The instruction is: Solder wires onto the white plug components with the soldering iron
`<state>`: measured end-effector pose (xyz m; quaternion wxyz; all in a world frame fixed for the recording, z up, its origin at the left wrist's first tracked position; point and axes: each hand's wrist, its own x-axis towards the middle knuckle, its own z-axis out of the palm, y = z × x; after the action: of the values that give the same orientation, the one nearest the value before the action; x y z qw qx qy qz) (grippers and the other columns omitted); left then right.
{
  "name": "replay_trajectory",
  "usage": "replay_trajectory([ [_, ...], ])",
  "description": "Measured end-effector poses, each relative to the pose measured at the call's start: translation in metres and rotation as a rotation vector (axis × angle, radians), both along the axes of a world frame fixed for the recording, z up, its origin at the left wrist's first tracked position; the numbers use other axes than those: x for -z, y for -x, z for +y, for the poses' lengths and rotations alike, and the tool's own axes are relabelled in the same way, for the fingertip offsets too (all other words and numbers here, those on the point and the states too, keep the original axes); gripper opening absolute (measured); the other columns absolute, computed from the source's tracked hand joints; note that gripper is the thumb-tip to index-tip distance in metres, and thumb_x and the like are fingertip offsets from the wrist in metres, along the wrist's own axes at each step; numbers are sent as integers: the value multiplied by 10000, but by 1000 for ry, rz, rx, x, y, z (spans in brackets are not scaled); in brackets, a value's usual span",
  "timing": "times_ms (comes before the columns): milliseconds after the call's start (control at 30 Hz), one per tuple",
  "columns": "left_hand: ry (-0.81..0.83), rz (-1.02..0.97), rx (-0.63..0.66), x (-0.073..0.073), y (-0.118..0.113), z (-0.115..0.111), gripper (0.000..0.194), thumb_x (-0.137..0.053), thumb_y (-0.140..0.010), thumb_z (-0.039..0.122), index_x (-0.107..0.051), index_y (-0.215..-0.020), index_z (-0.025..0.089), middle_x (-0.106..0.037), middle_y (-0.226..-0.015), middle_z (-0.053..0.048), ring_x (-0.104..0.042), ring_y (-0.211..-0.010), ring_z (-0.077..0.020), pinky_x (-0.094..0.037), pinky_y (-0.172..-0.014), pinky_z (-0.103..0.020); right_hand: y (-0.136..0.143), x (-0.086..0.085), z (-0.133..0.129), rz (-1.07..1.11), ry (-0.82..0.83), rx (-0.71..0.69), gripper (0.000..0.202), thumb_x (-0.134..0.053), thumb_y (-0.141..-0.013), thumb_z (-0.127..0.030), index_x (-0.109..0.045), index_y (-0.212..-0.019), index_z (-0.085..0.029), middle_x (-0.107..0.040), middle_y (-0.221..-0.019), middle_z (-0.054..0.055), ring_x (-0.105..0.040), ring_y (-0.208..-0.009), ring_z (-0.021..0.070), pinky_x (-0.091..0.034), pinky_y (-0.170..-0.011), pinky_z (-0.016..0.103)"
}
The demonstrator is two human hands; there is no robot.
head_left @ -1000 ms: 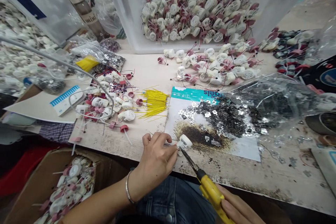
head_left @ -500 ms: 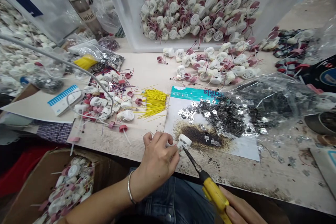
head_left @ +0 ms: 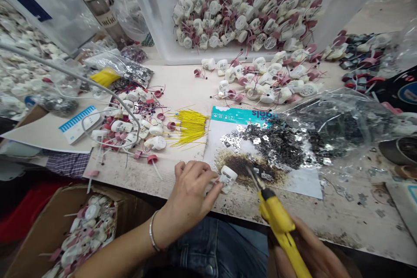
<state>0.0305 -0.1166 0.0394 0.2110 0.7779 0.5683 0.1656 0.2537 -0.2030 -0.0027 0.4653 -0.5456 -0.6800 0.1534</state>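
Observation:
My left hand (head_left: 192, 195) pinches a small white plastic housing (head_left: 229, 175) near the table's front edge. Its round end faces away from my fingers, which hide the rest. A yellow soldering iron (head_left: 276, 213) is gripped in my right hand (head_left: 306, 247), its handle rising from the bottom of the picture. The iron's metal tip is over the dark, scorched patch (head_left: 239, 168) on the paper sheet, right of the housing and apart from it. Small metal plates (head_left: 276, 143) lie heaped just beyond the patch.
Yellow wires (head_left: 191, 127) lie fanned left of the paper. White and pink parts (head_left: 130, 126) are piled further left, with more before a clear bin (head_left: 169, 54) at the back. A cardboard box (head_left: 39, 234) of parts stands lower left. A plastic bag (head_left: 352, 126) lies right.
The soldering iron's tip has left the white housing and moved up and right, over the scorched patch. My left hand still holds the housing, tilted slightly differently.

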Motion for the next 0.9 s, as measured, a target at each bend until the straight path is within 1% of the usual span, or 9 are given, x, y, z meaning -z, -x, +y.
replay_trajectory([
  [67, 65, -34, -33, -3, 4, 4, 199, -509, -921, 300, -680, -910, 199, -655, -992, -65, -552, -971, -215, -291, -870, -414, 18, 4, 18, 70, -58, 5, 165, -623, -767, -87, -617, -886, -200, -547, -1307, 76, -676, -990, 225, -608, -722, 293],
  [100, 112, -39, -23, -4, 5, 6, 219, -496, -930, 312, -686, -903, 207, -655, -1029, -65, -545, -1010, -223, -292, -890, -422, 27, 6, 30, 125, -80, 48, 152, -631, -755, -61, -558, -741, -194, -543, -1288, 63, -657, -1025, 215, -596, -759, 296],
  [200, 263, -43, 75, -4, 7, 11, 184, -546, -907, 324, -696, -874, 223, -658, -1078, -49, -531, -1075, -238, -301, -933, -434, 49, 12, 64, 112, -128, 43, 174, -621, -770, -54, -515, -745, -190, -520, -1213, 51, -623, -1026, 144, -582, -725, 228],
  [300, 330, -76, 86, -2, 6, 16, 116, -572, -883, 247, -669, -842, 197, -695, -916, -20, -585, -947, -203, -344, -932, -404, 56, 17, 82, 36, -121, -20, 150, -610, -787, -77, -513, -753, -187, -505, -1186, 61, -606, -1051, 160, -587, -761, 261],
  [400, 358, -117, 31, 5, 2, 27, 145, -535, -896, 234, -653, -821, 197, -683, -753, 0, -599, -789, -180, -432, -804, -331, 54, 20, 80, 26, -152, 37, 171, -644, -770, -67, -517, -744, -179, -496, -1199, 60, -616, -1029, 150, -582, -751, 235],
  [467, 304, -156, 33, 12, -3, 38, 126, -533, -897, 224, -648, -858, 192, -694, -801, -14, -611, -799, -178, -459, -765, -305, 52, 22, 73, 26, -191, 102, 185, -665, -752, -50, -527, -753, -174, -493, -1205, 57, -624, -1014, 141, -578, -745, 217],
  [600, 68, -86, 150, 22, -12, 54, 87, -543, -879, 151, -629, -889, 163, -657, -1160, -94, -559, -1125, -237, -401, -977, -397, 54, 21, 66, -8, -188, 175, 184, -684, -748, -58, -536, -742, -169, -505, -1189, 57, -631, -991, 131, -575, -756, 211],
  [767, 140, 43, 269, 16, -13, 55, 103, -513, -894, 137, -611, -881, 170, -697, -1037, -71, -604, -1068, -224, -336, -1032, -476, 64, 18, 63, 22, -182, 219, 231, -711, -734, -66, -511, -699, -177, -534, -1138, 58, -625, -987, 127, -566, -754, 201],
  [900, 81, 61, 295, 16, -14, 59, 112, -497, -910, 147, -606, -927, 167, -572, -1326, -107, -442, -1306, -248, -266, -1091, -496, 70, 21, 62, 120, -114, 168, 223, -689, -752, -74, -500, -707, -185, -522, -1168, 65, -628, -1004, 154, -587, -763, 259],
])
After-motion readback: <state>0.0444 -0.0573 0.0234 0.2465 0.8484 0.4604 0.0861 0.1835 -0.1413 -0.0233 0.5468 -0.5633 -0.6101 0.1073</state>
